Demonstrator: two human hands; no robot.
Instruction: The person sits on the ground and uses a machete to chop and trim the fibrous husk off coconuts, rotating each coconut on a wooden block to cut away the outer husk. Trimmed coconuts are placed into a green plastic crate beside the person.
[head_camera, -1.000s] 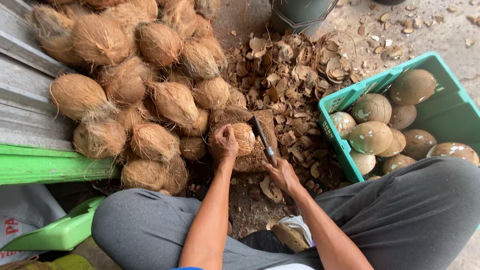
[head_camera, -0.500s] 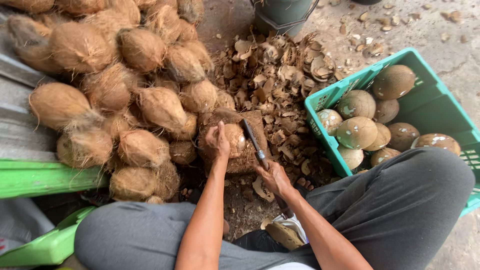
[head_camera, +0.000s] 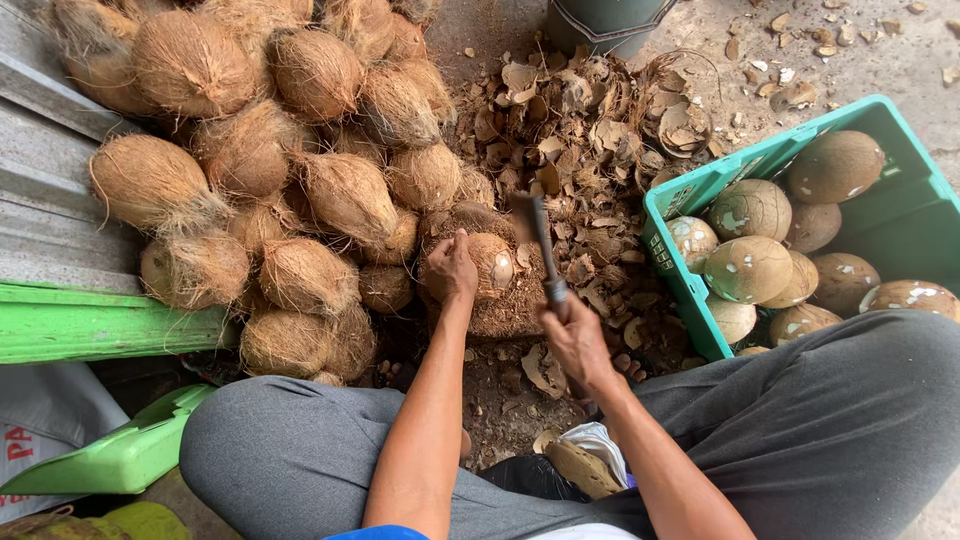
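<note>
My left hand (head_camera: 452, 266) grips a partly husked brown coconut (head_camera: 490, 265) that rests on a fibrous chopping block (head_camera: 505, 310) in front of me. In my right hand (head_camera: 575, 340) is a cleaver-like knife (head_camera: 535, 235), its blade raised just right of the coconut and blurred by motion. A white patch shows on the coconut's right side, facing the blade.
A heap of hairy unhusked coconuts (head_camera: 300, 150) fills the upper left. Husk chips (head_camera: 590, 120) litter the ground behind the block. A green crate (head_camera: 690, 190) at right holds several peeled coconuts. My grey-trousered knees flank the block; a green board (head_camera: 100, 325) lies left.
The knife has swung from lying against the coconut to a more upright, raised position. My left hand has kept its hold on the coconut, turning it slightly.
</note>
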